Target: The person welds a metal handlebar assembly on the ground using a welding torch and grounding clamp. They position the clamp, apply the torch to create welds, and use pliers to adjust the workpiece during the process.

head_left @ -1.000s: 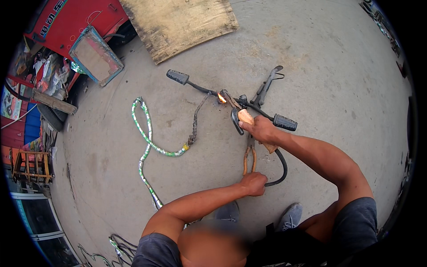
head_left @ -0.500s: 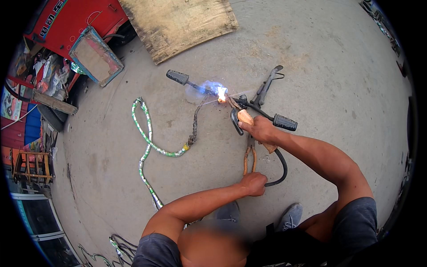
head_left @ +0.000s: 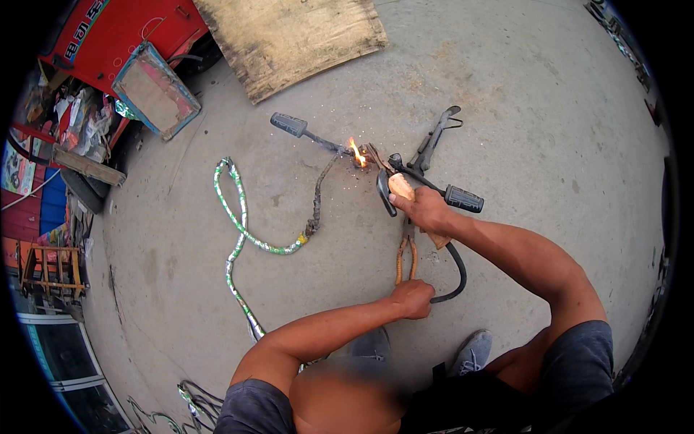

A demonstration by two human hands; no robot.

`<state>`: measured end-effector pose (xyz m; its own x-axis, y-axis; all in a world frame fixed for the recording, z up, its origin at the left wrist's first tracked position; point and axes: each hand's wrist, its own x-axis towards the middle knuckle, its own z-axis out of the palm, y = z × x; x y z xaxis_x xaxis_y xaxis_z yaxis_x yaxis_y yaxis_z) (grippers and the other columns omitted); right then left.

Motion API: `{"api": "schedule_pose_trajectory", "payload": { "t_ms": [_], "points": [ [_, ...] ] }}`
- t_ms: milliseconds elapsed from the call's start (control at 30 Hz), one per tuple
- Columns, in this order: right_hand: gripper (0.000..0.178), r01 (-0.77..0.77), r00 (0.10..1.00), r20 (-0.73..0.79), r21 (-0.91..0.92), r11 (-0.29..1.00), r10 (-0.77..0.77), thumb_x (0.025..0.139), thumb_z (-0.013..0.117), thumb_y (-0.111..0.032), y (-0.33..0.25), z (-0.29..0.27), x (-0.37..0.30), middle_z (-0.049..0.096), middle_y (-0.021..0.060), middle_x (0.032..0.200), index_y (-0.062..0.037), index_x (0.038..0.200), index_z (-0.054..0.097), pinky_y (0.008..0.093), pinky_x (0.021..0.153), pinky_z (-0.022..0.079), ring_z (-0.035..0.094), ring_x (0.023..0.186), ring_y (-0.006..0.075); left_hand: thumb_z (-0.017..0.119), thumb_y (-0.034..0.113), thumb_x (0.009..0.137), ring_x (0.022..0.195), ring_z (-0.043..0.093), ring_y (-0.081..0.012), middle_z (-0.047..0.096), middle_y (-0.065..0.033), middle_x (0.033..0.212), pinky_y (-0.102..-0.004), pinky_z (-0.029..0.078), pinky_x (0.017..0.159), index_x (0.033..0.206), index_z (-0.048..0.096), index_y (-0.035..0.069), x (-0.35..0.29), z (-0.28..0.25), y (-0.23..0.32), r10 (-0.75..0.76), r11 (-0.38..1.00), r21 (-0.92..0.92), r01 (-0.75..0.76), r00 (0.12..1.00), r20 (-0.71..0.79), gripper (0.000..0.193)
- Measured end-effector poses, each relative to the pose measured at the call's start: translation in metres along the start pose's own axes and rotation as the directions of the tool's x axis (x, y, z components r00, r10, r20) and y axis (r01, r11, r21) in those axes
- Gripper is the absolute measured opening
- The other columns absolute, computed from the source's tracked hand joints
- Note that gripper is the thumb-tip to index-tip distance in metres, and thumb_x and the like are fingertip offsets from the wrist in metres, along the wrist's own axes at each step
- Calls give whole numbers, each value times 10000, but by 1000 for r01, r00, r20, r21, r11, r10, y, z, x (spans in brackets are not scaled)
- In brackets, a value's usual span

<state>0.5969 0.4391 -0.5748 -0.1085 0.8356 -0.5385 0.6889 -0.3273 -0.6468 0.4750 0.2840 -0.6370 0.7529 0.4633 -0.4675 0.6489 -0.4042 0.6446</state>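
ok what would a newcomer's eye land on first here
The orange flame near the picture's middle, left of the clamp-like tool in the right hand. Then the green-and-silver cable looped on the concrete further left, and the red bodywork at upper left.

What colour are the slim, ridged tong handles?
Orange-brown tong handles, best seen in the head view.

Around the left hand (head_left: 413,299) and right hand (head_left: 426,210) we saw a grey concrete floor (head_left: 549,166) in soft daylight. Ahead of them and to the left was a stained plywood sheet (head_left: 289,43); left of it we noticed a red vehicle (head_left: 137,43) with a blue-edged panel (head_left: 157,90) just beside it. Far left of the hands we saw a wooden frame (head_left: 46,267) and, nearer us, pale-framed glass panes (head_left: 65,346).
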Motion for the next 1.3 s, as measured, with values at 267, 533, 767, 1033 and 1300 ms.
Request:
{"api": "schedule_pose_trajectory", "payload": {
  "t_ms": [267,533,767,1033,1300],
  "points": [
    [738,-62,998,24,69,996,60,866,598,-631,-1,-3,-9,650,199,699,102,780,638,397,540,528,673,586,272,600,141,696,820,651,-428,664,-246,816,-509,522,741,767,671,-8,1,2,-1,1,1000,0,-1,1000,-12,179],
    [751,-15,999,45,33,999,13,864,594,-642,0,0,-5,632,186,652,101,765,645,397,529,520,659,561,261,602,146,699,816,651,-430,663,-247,814,-508,524,740,775,672,-6,0,0,0,5,1000,-4,-5,1000,-8,184],
    [755,-5,1000,28,3,1000,5,869,587,-644,2,2,-3,630,188,662,104,779,641,401,532,517,662,577,264,601,142,703,823,653,-426,665,-247,821,-509,523,739,776,671,-12,1,0,1,-18,1000,9,17,1000,22,184],
    [759,-49,997,55,34,998,48,868,581,-648,-3,1,-4,636,192,671,105,793,643,404,552,521,665,591,269,602,143,706,835,651,-429,664,-249,830,-512,520,741,778,668,-15,-1,-2,0,-5,1000,6,5,1000,17,185],
    [768,-40,997,71,21,999,39,855,581,-659,-2,2,0,641,209,672,100,771,658,419,619,524,678,639,297,605,148,711,827,651,-429,666,-243,829,-512,522,741,781,670,-7,-2,0,-2,-18,1000,0,18,1000,6,181]
  ]
}}
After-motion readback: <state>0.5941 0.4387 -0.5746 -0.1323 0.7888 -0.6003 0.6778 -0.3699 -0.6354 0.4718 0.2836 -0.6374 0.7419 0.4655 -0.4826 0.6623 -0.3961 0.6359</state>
